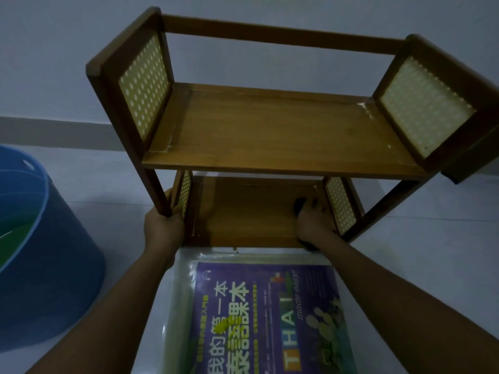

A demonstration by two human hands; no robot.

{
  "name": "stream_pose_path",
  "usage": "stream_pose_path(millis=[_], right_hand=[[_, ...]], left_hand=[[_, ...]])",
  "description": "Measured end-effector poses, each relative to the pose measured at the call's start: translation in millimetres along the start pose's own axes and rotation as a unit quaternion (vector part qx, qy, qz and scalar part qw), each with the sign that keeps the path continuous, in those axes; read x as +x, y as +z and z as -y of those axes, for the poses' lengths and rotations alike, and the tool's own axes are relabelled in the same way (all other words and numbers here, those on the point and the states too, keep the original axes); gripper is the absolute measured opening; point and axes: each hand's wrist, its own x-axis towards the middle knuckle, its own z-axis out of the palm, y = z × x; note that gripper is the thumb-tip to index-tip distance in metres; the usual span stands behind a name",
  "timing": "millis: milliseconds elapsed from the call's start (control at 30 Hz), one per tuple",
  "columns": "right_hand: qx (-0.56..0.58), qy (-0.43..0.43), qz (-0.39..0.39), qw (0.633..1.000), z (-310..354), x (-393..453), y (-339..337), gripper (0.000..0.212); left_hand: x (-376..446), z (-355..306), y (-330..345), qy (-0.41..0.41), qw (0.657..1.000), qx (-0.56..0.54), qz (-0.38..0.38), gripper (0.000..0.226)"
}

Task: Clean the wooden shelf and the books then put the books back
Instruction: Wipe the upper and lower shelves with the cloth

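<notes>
The left hand (pixel 163 225) has its grip closed round the near left post of the wooden shelf (pixel 280 130), fingers wrapped about the dark upright just beside the lower left perforated panel. The right hand (pixel 314 220) lies on the lower board of the shelf, near its right end, with the fingers curled over a small dark object (pixel 299 205) that it presses against the wood; what that object is cannot be told in the dim light. Both forearms reach in from the near edge.

The shelf stands on a pale floor (pixel 432 252) against a pale wall. It has two boards, one above the other, each flanked by cream perforated side panels set in dark frames, and a rail across the far top. Both boards are bare of books.

Just near of the shelf, between the forearms, a purple book (pixel 270 319) lies flat in a clear plastic wrapper, its cover showing Chinese characters and the words "THAI made easy!". At the left a large blue tub (pixel 48 279) stands on the floor, well apart from the shelf.
</notes>
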Motion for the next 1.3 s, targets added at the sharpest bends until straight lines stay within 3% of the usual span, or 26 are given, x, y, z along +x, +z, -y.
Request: stream_pose_path(millis=[67,167,267,367,433,567,667,733,800,867,967,1033,1167,1300], right_hand=[[-0.012,-0.011,-0.015,1.000,36.8,7.5,-1.4,0.069],[0.025,-0.052,0.029,0.998,91.4,20.9,-4.4,0.068],[0.051,-0.173,0.057,0.982,138.3,2.7,-0.9,0.063],[0.055,-0.321,0.059,0.944,172.4,-56.2,27.7,0.065],[0.058,-0.341,0.058,0.937,178.4,-80.4,41.1,0.072],[0.019,-0.294,-0.002,0.956,143.9,-58.4,28.9,0.060],[-0.023,-0.152,-0.020,0.988,71.9,-26.6,18.7,0.061],[-0.048,-0.068,-0.078,0.993,22.7,-6.8,16.9,0.064],[-0.029,-0.052,-0.052,0.997,3.4,2.5,17.0,0.073],[-0.016,-0.053,-0.021,0.998,5.3,3.7,16.9,0.075],[-0.011,-0.080,-0.043,0.996,4.4,2.3,5.9,0.067],[0.049,-0.110,-0.028,0.992,-3.9,0.1,-9.0,0.062],[0.149,-0.228,-0.080,0.959,-18.8,-56.7,-55.2,0.059],[0.100,-0.349,-0.093,0.927,-44.9,-147.1,-58.2,0.076]], left_hand=[[-0.1,-0.3,-2.9,0.010,1.000,0.008,0.016,0.035],[0.7,1.8,-6.0,0.019,0.999,0.007,0.040,0.032],[3.7,5.5,-4.3,0.023,0.999,0.008,0.022,0.038],[2.1,8.9,-0.7,0.036,0.999,0.003,-0.005,0.041],[0.7,8.9,-0.1,0.048,0.999,0.003,-0.021,0.038],[0.0,5.9,-0.2,0.040,0.999,0.008,-0.015,0.037],[-2.7,3.9,0.8,0.032,0.999,0.013,-0.023,0.042],[-3.3,1.8,1.7,0.027,0.999,0.008,-0.029,0.041],[-4.0,2.4,1.5,0.021,0.999,0.006,-0.034,0.036],[-5.9,0.4,2.6,0.021,0.999,0.006,-0.035,0.036],[-6.3,-6.1,1.3,0.007,1.000,0.003,-0.021,0.039],[-10.0,-9.2,-4.5,-0.003,1.000,0.031,-0.003,0.041],[-35.9,-7.0,-25.3,-0.003,0.989,0.147,-0.018,0.069],[-90.2,6.7,-34.9,0.067,0.975,0.189,-0.096,0.051]])
